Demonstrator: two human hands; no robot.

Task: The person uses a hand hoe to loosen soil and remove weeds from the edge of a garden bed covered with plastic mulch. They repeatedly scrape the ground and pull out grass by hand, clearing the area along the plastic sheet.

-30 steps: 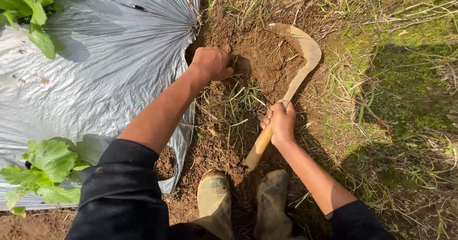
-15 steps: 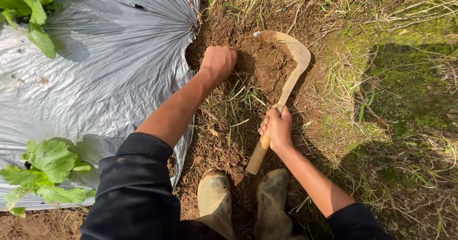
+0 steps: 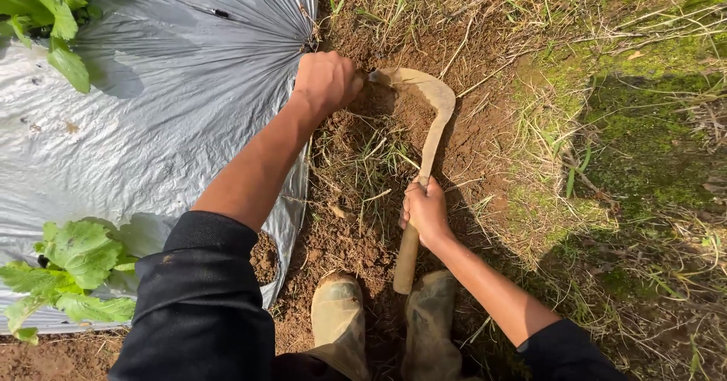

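Sickle (image 3: 424, 123) in right hand (image 3: 425, 213), tip by left hand (image 3: 327, 82)

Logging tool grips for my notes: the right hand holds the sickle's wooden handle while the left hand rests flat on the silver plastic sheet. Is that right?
Not quite. In the head view the right hand does hold the sickle by its wooden handle, but the left hand is fisted over the soil beside the silver plastic sheet, not resting flat on it.

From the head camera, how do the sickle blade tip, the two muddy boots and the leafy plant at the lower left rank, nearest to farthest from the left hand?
1. Sickle blade tip: just right of the left hand, almost touching.
2. Muddy boots: far below, at the bottom edge.
3. Leafy plant: lower left, on the silver plastic sheet.
Boots and plant are nearly too close to call.
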